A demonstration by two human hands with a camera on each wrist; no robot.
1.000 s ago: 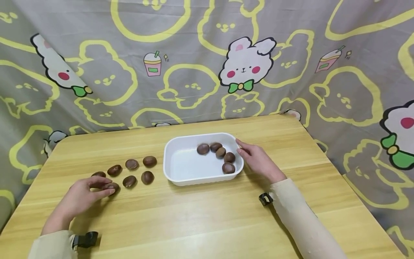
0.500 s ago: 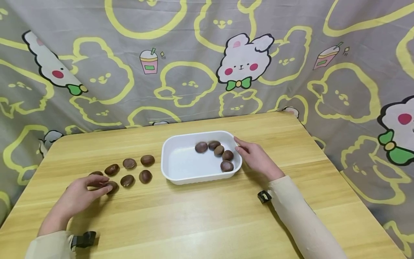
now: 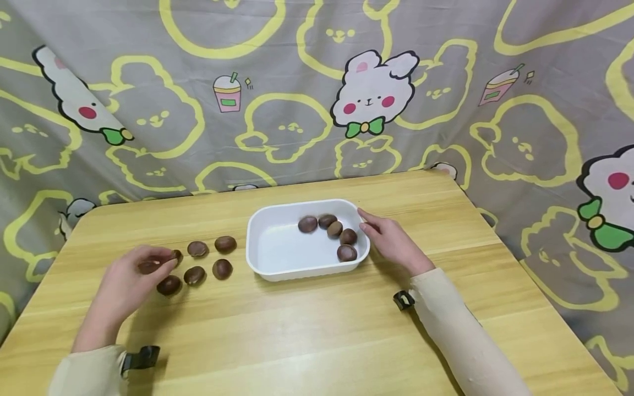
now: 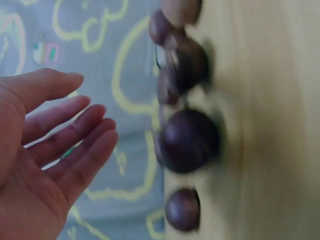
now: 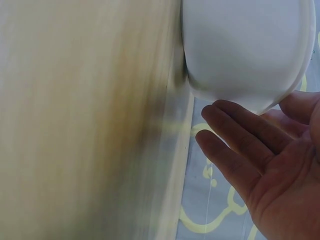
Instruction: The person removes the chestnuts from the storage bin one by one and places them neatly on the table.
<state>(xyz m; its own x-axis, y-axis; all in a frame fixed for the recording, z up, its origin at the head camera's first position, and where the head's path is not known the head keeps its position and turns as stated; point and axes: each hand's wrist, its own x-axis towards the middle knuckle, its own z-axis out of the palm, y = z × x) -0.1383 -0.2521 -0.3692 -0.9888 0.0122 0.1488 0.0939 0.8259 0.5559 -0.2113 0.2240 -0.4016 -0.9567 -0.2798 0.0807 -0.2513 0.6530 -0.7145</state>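
Observation:
My left hand [image 3: 126, 280] hovers over the left end of two rows of brown chestnuts [image 3: 169, 285]. Its fingers are loosely bent and partly cover two chestnuts in the back row. In the left wrist view, the left hand [image 4: 60, 135] holds nothing, its thumb and fingers apart, beside the blurred chestnuts [image 4: 191, 141]. A white rectangular tray [image 3: 282, 274] stands mid-table, with several chestnuts [image 3: 307, 224] along its back and right sides. My right hand [image 3: 393, 242] touches the tray's right end, and in the right wrist view its fairly straight fingers [image 5: 237, 137] lie against the outer wall.
More chestnuts [image 3: 222, 269] lie between my left hand and the tray. The wooden table [image 3: 297, 335] ends at the back against a grey curtain [image 3: 292, 71] printed with cartoon animals, which also hangs along the right side.
My left hand has left the front-left chestnut, which stays on the table, and moved up and slightly right over the back row. The right hand stays at the tray. The view shifted slightly.

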